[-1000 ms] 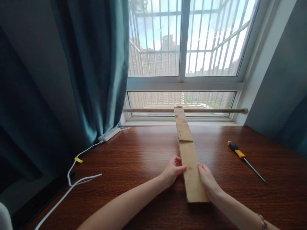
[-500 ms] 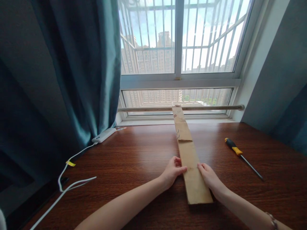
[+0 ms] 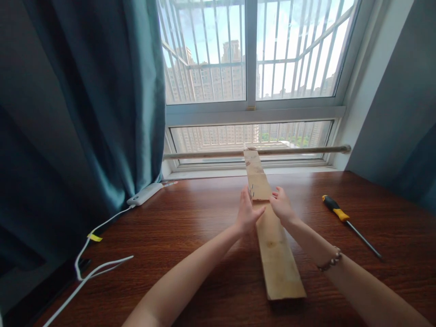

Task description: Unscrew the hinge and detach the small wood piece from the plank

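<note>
A long pale wooden plank [image 3: 277, 254] lies on the dark wooden table [image 3: 190, 236], its far end propped on a rod [image 3: 299, 150] at the window. Small nails stick out of its left edge about halfway along. My left hand [image 3: 247, 211] rests against the plank's left edge by those nails, fingers stretched upward, thumb on the top face. My right hand [image 3: 281, 205] holds the right edge across from it, fingers curled over the board. A bracelet is on my right wrist.
A screwdriver [image 3: 344, 220] with a black and yellow handle lies to the right of the plank. A white power strip [image 3: 145, 194] and its white cables [image 3: 95, 268] lie at the left by a teal curtain [image 3: 112, 100]. A barred window stands behind.
Both hands have slid away from me along the plank, from near its close end to its middle by the nails. The camera has tilted slightly.
</note>
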A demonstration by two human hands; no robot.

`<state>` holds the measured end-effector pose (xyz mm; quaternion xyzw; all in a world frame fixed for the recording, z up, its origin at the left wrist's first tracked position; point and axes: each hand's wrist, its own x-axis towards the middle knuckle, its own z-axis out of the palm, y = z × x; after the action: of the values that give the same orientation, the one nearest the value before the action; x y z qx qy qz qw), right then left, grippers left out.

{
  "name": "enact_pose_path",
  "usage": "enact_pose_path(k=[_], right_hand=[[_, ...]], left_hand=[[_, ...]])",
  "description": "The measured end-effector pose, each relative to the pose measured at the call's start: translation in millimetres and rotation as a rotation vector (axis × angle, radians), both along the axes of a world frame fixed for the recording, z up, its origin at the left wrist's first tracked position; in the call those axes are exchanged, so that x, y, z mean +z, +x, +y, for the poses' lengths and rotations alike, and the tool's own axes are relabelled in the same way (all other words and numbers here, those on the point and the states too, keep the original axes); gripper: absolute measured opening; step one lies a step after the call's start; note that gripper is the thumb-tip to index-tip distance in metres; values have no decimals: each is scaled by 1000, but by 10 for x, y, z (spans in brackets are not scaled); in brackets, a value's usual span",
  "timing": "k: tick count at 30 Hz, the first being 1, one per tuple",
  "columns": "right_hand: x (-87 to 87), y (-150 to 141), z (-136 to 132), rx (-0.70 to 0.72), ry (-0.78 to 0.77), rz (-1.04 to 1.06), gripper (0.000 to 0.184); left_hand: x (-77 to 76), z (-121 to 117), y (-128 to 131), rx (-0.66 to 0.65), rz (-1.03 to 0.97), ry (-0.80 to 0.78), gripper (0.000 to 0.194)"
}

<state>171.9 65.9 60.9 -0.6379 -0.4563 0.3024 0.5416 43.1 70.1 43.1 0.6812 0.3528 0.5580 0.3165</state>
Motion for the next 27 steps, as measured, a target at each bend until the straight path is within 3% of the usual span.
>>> enact_pose_path(k=[8,14,18,23,27], right_hand=[[8,11,-58,79,154,136,61],[153,-98,-197,190,356,271,52],[67,-192,-189,318,430,303,46],[-132,-258,-152,492,416,110,44],[-174,-263,-213,547,476,-165,47]], left_hand=[[86,98,-3,-28,-181,-64,60],[-4,173,-32,-91,-277,-125,65],[-57,181,-18,-188,-350,-172,49],[-25,105,-43,-183,-357,-167,36],[-10,66,-63,-221,-436,-219,35]])
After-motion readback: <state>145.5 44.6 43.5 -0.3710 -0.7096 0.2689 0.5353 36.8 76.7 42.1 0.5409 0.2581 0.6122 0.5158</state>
